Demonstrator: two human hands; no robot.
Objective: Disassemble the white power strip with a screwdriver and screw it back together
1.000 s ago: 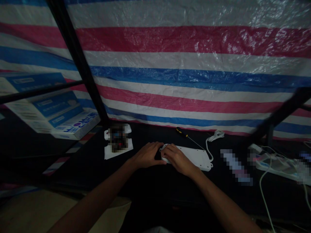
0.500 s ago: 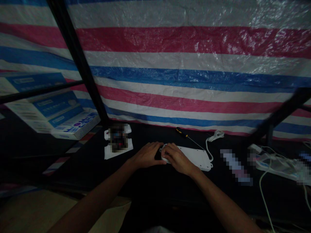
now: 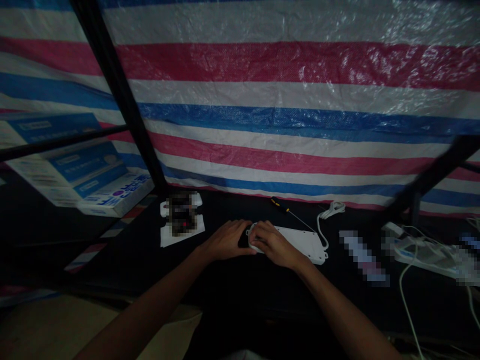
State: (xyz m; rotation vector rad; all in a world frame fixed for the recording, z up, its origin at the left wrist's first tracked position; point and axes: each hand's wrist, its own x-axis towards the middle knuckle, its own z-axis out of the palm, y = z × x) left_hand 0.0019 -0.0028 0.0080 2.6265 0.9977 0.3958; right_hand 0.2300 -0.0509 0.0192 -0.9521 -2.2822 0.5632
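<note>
A white power strip lies on the black table with its underside up, screw holes showing along its edges. My left hand is around its left end, thumb at the near edge and fingers at the far edge. Over that same end is my right hand, fingers curled down and pressed together; whatever is between the fingertips is hidden. The strip's white cord leaves its right end and is bundled behind it. A screwdriver with a black and yellow handle lies behind the strip, its shaft tip close to the far edge.
White paper with a blurred dark thing on it lies at left. To the right are a blurred long item and another power strip with cables. Blue-white boxes stand at far left; a striped sheet hangs behind the table.
Almost nothing differs. My right hand's fingers have shifted very slightly at the strip's left end; the strip and my left hand stay in place.
</note>
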